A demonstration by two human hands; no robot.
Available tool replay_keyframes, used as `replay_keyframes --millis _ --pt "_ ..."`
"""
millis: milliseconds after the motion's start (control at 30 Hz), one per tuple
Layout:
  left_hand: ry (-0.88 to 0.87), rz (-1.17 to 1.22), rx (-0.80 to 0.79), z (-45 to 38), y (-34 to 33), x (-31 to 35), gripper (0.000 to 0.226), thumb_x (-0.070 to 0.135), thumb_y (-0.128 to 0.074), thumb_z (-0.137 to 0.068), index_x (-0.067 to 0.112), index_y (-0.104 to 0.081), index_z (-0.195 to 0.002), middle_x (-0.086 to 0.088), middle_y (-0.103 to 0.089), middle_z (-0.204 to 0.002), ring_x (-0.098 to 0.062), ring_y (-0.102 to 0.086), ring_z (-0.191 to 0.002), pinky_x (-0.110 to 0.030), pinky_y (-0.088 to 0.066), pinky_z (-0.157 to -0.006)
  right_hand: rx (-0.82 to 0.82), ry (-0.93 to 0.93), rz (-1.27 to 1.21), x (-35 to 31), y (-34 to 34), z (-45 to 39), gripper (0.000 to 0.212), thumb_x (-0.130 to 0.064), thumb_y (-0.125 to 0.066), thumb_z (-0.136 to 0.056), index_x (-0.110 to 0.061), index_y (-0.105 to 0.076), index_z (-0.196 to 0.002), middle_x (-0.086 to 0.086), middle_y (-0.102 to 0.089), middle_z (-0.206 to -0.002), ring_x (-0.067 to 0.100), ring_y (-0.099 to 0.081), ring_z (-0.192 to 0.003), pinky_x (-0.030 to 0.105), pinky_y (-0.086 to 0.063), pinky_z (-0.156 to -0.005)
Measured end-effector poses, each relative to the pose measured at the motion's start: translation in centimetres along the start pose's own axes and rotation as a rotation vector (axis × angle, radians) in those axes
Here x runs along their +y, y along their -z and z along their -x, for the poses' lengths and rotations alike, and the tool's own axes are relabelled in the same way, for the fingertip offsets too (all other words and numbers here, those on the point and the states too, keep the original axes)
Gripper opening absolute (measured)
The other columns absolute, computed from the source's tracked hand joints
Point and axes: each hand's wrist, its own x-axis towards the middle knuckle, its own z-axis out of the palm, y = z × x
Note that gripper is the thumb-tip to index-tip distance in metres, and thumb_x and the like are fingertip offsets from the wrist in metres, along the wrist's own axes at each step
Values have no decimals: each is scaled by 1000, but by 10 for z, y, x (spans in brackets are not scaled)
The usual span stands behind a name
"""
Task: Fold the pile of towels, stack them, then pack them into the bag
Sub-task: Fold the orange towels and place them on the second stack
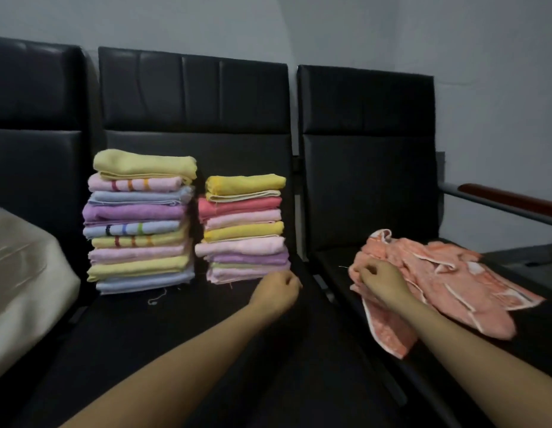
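- Black padded seats stood in a row against a grey wall.
- My right hand [380, 281] pinched the crumpled peach terry towel [447, 282] at the right seat's front edge; I judged corners needed finding first.
- My left hand [278, 287] hung loosely curled, holding nothing, just beside the shorter folded towel stack [244, 230].
- At the left edge lay a cream fabric bag [24, 273].

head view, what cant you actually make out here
- Orange towel pile: how many towels; crumpled, overlapping.
- Right hand: the gripping fingertips, sunk in the cloth.
- Left hand: whether the curled fingers hold anything; motion-blurred.
- Cream fabric: bag or not; cut off by left edge.
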Motion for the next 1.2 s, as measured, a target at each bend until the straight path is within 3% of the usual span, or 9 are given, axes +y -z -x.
replay_keyframes --millis 133,233,500,667,767,833,900,1067,1200 --pt "35 71 -73 4 -75 23 19 27 -46 -97 22 -64 -101 -1 -64 -111 -15 -59 -104 -31 -46 -91 265 -49 21 46 47 6 19 -18 -59 -92 -7 -70 -101 13 -69 -104 31 -62 -101 29 -38 -76" --pt "8 -104 53 4 -111 41 31 39 -42 -99 23 -62 -116 2 -62 -117 -19 -55 -111 -34 -39 -91 177 -189 -12 69 65 -2 32 -30 -57 -94 -10 -63 -119 13 -63 -120 30 -57 -110 31 -38 -84" --pt "-48 -311 199 -9 -136 37 37 53 -42 -94 24 -64 -96 6 -64 -97 -17 -56 -96 -35 -42 -83 86 -128 200 73 46 -51 87 -65 -59 -81 -15 -34 -147 15 -37 -149 33 -40 -133 46 -38 -105" --pt "-55 -312 231 -10 -138 34 36 52 -42 -95 23 -64 -94 6 -64 -96 -16 -56 -95 -35 -42 -85 -11 -190 279 91 28 -70 61 -56 -50 -91 -22 -46 -141 14 -39 -147 33 -47 -125 48 -41 -105" --pt "-57 -293 239 -8 -138 35 40 54 -38 -96 24 -64 -94 8 -64 -94 -15 -56 -92 -35 -42 -85 -76 -220 6 78 42 -64 56 -47 -53 -93 -18 -47 -141 10 -50 -139 28 -54 -117 45 -45 -100" --pt "-58 -273 240 -6 -137 36 42 55 -36 -96 25 -65 -95 8 -65 -95 -14 -56 -91 -36 -43 -86 -146 -338 -176 58 51 -66 45 -39 -56 -95 -15 -52 -133 8 -60 -120 22 -59 -96 36 -49 -87" --pt "-53 -245 232 -5 -135 38 42 55 -35 -96 26 -65 -96 9 -65 -96 -14 -56 -92 -36 -43 -87 -60 -459 -368 50 69 -79 39 -43 -55 -94 -19 -55 -125 5 -59 -102 19 -56 -83 34 -49 -77" --pt "-37 -149 208 -1 -129 42 47 62 -30 -95 30 -64 -104 13 -67 -98 -8 -59 -90 -32 -43 -86 37 -346 -880 9 137 -71 29 -33 -66 -91 -8 -60 -103 19 -65 -111 29 -65 -92 44 -54 -80" --pt "-33 -114 158 2 -124 46 49 62 -26 -96 33 -60 -116 11 -69 -104 -7 -61 -94 -31 -40 -88 53 -293 -1061 -20 169 -65 47 -36 -70 -87 -6 -55 -120 19 -63 -118 32 -64 -103 49 -51 -96"
